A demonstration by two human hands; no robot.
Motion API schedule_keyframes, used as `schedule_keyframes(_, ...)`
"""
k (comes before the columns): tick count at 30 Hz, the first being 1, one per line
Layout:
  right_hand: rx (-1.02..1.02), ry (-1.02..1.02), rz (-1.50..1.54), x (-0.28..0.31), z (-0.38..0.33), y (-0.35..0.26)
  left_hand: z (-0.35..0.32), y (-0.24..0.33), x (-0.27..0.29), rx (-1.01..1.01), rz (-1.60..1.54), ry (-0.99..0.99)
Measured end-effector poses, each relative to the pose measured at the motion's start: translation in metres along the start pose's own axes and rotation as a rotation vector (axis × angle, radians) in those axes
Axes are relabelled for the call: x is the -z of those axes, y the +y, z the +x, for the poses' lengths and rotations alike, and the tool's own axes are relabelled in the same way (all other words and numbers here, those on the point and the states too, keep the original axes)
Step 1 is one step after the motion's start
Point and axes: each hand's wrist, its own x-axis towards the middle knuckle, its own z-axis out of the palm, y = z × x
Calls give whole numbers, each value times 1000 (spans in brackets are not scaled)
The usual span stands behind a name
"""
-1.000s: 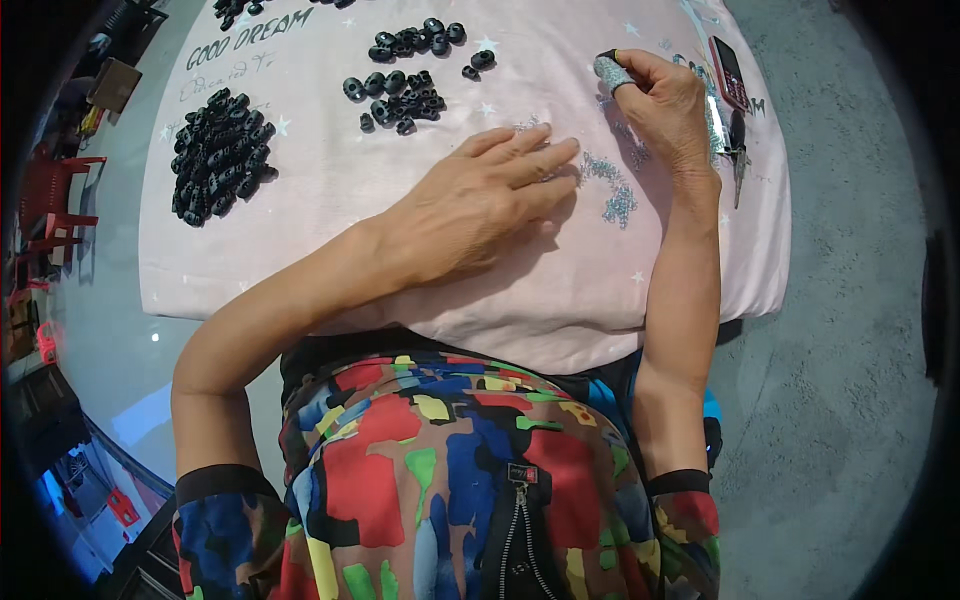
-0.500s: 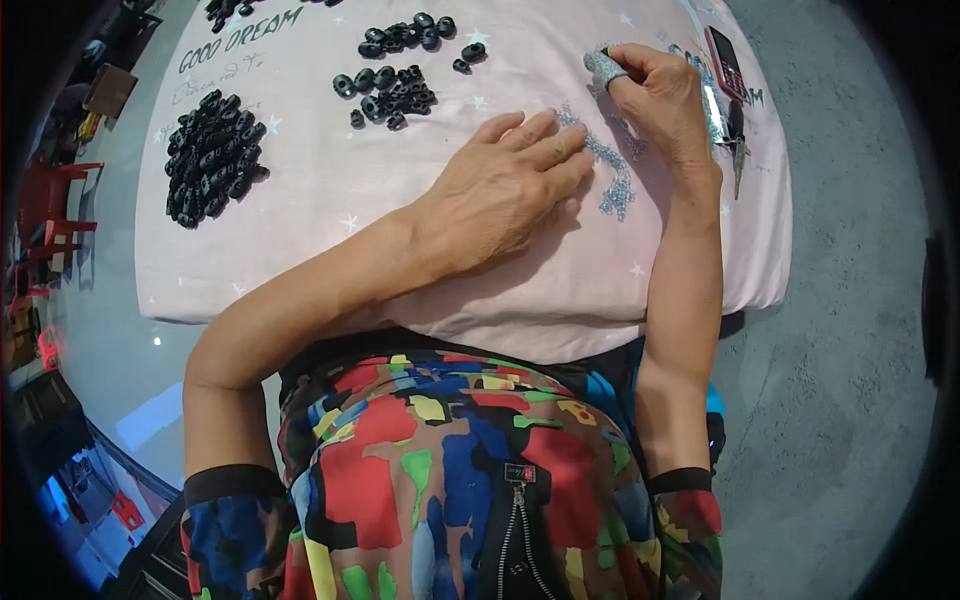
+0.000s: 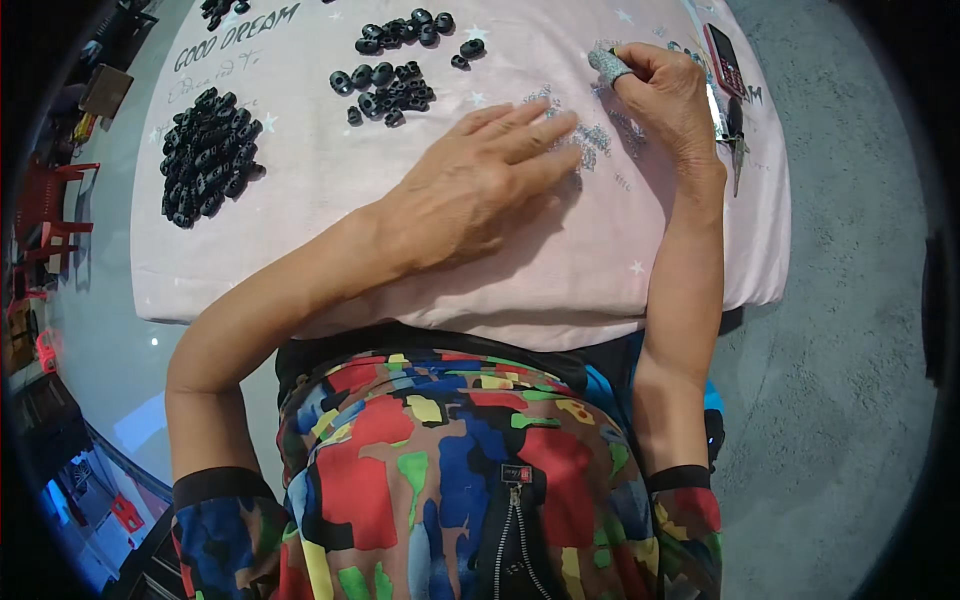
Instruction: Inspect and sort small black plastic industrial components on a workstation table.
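My left hand (image 3: pixel 490 185) is stretched flat over the pink cloth, palm down, its fingers a little apart and slightly smeared. Small clear-blue beads (image 3: pixel 592 148) lie loose by its fingertips, some partly hidden by them. My right hand (image 3: pixel 662 95) is closed in a pinch beyond the beads. A grey wrap (image 3: pixel 608 66) covers one of its digits, and whatever the pinch holds is too small or hidden to make out. A thinner scatter of beads (image 3: pixel 628 135) lies beneath this hand.
Black oval pieces with holes form a large pile (image 3: pixel 208 160) at left and smaller groups (image 3: pixel 383 93) at the back. At right lie a red-edged keypad phone (image 3: pixel 724 62) and small pointed snips (image 3: pixel 738 150) on the pink cloth (image 3: pixel 560 285).
My left hand has slid slightly left. The bead streak beside its fingers has been pushed away from me into a looser patch. My right hand stays nearly in place, still pinched.
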Motion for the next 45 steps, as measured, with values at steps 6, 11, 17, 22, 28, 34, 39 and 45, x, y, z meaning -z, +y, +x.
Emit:
schedule_keyframes(6,17,-73,-17,5,-3,9,-11,-5,5,98,-67,2)
schedule_keyframes(11,-32,-185,80,10,-5,-5,-10,-6,0,88,90,66)
schedule_keyframes(17,29,-194,136,2,-7,-2,-2,6,1,100,-27,115)
schedule_keyframes(22,13,-234,225,5,-7,-13,-5,6,8,127,-61,125)
schedule_keyframes(28,102,-257,390,-11,-8,-8,-10,8,12,148,-95,120)
schedule_keyframes(34,75,-214,225,-6,-5,-16,-7,17,10,281,-106,151)
schedule_keyframes(39,153,-199,176,-14,-8,-28,-2,3,8,445,-320,173)
schedule_keyframes(45,107,-274,484,-7,-8,-38,-7,-9,6,568,-665,252)
